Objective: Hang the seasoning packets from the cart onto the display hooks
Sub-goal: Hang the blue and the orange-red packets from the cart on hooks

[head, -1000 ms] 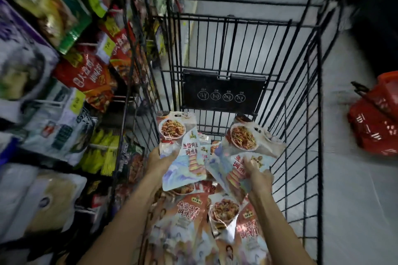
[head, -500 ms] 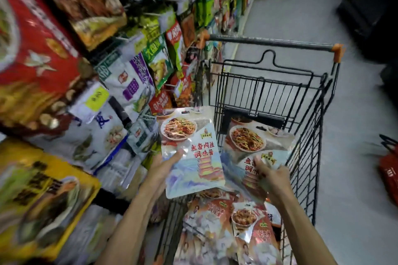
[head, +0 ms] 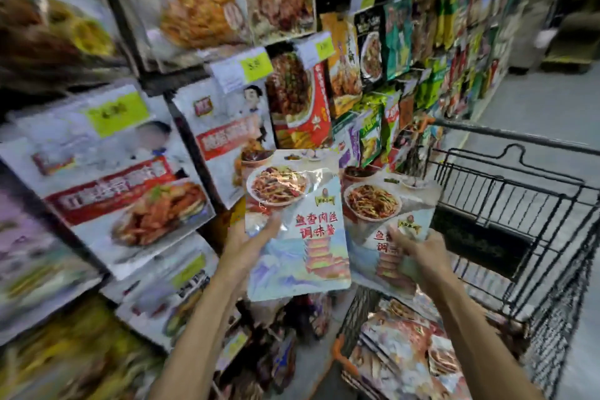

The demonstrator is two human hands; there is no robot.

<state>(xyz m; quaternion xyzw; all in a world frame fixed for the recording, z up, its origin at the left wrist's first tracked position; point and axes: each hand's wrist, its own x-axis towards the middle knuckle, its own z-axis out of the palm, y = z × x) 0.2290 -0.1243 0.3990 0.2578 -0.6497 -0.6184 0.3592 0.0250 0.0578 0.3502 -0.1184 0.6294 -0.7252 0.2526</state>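
My left hand [head: 248, 242] grips a seasoning packet [head: 297, 227] by its left edge; it is pale blue with a noodle dish picture and red characters. My right hand [head: 418, 250] holds a second, matching packet [head: 383, 211] just to the right, partly behind the first. Both packets are raised upright in front of the display wall, above the cart's left rim. More packets of the same kind [head: 402, 344] lie piled in the black wire cart [head: 526, 204]. The hooks themselves are hidden behind hanging goods.
The display wall [head: 194, 127] on the left is crowded with hanging sauce and seasoning bags and yellow-green price tags [head: 256, 66]. It runs away along the aisle to the upper right. Grey floor [head: 535, 107] lies beyond the cart.
Both hands have lifted their packets up out of the cart and toward the display wall. My view has swung up and left, from the cart's inside to the hanging goods.
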